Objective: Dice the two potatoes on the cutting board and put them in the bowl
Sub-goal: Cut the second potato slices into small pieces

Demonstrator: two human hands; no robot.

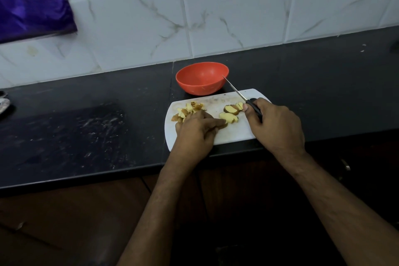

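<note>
The right hand (276, 127) has its grip closed round the black handle of a kitchen knife (241, 96). The thin blade slants up and away from that grip, and its tip shows against the near rim of the orange bowl (201, 77). The blade is lifted clear of the food.

The left hand (195, 130) rests knuckles up on the white cutting board (235, 134). Its fingers are loosely curled and reach toward the right hand, the fingertips (221, 123) touching the nearer cluster of potato slices (228, 117); whether they pinch a slice or only press it cannot be told from here.

Just in front of the right thumb lie more potato pieces (232, 109), brown skin showing on one and pale flesh on the rest, close beside the knife handle. Beyond the left knuckles, on the side away from the right hand, sits a heap of diced potato (187, 111), small yellow cubes with bits of skin.

The bowl stands on the black worktop (86, 127) just beyond the far edge of the board, ahead of both hands. No potato can be seen inside it.

Far out past the left hand, a purple cloth (32, 0) hangs against the white marbled wall tiles (237, 13).
</note>
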